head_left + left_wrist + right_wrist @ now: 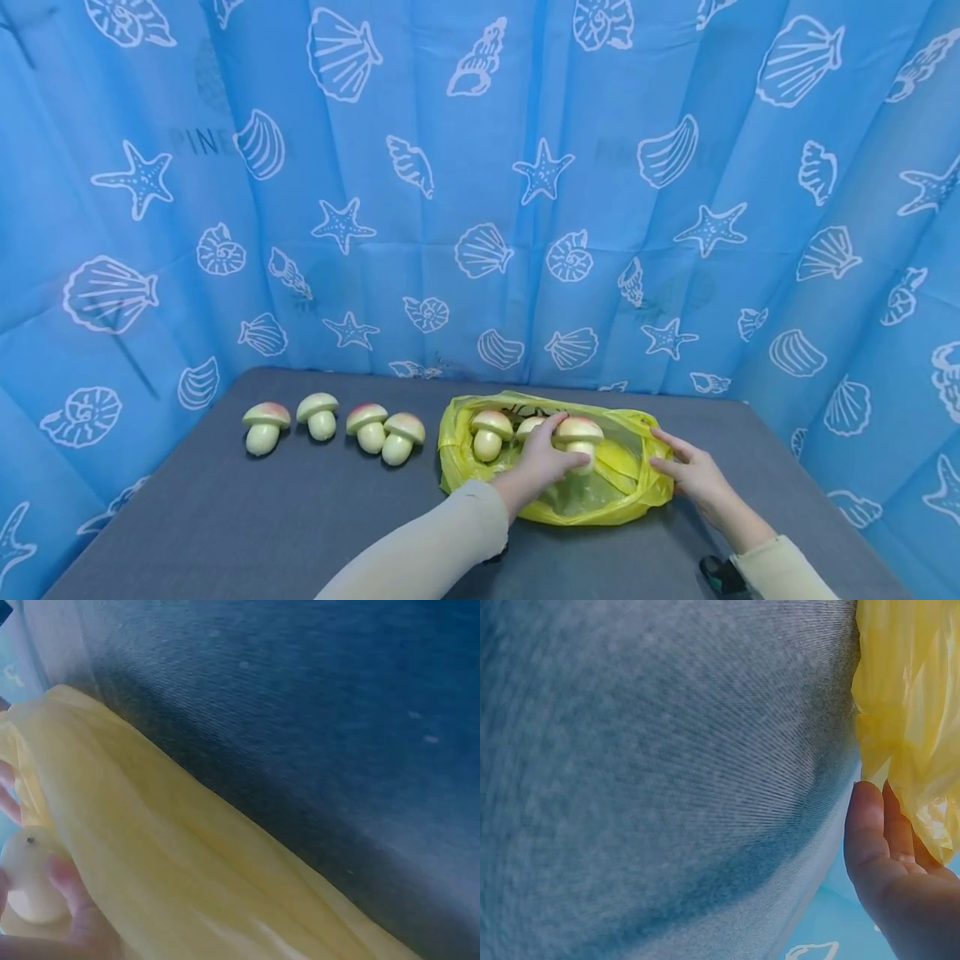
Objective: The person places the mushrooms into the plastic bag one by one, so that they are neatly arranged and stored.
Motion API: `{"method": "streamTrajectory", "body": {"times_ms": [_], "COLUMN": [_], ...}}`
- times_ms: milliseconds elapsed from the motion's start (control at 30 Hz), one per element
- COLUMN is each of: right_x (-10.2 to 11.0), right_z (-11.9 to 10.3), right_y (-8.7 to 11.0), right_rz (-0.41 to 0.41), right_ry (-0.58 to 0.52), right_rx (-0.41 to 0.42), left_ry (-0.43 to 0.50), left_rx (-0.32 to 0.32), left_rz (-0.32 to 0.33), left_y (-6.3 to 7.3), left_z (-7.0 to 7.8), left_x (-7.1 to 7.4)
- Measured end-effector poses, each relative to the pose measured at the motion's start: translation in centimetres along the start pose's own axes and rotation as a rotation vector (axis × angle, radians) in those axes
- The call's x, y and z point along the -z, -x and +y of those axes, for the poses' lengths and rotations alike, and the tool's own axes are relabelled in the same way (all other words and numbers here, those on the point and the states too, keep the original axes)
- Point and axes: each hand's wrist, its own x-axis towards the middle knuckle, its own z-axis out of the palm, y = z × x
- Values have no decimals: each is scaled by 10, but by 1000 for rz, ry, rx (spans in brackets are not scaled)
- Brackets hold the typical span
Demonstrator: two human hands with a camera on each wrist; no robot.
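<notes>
A yellow plastic bag (600,518) lies on the table with its mouth spread wide. My left hand (538,457) reaches over its near rim and grips a toy mushroom (580,430) with a pinkish cap and pale stem. In the left wrist view, the thumb and fingers lie around the pale round end of that mushroom (34,881). Two more mushrooms are inside the bag: one at the left (489,437), the other partly hidden behind my left hand. At the bag's right edge, my right hand (693,477) pinches the rim between thumb and fingers.
Several similar mushrooms lie on the grey table (300,517) left of the bag, including a pair side by side (403,437). A blue curtain (480,192) with white shell prints hangs behind the table and along its sides.
</notes>
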Motion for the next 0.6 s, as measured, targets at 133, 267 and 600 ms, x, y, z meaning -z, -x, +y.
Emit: {"method": "streamTrajectory", "body": {"times_ms": [133,267,600], "right_x": [0,0,-1], "right_z": [1,2,1], "right_y": [0,0,-2], "right_rz": [3,-3,-6], "right_ry": [12,18,15], "right_rx": [3,3,-13], "left_ry": [33,56,-7], "left_rx": [-8,-2,1], "left_rz": [19,42,96], "left_y": [-4,-9,-19], "left_z": [0,-1,-4], "left_x": [-8,-15,-27]}}
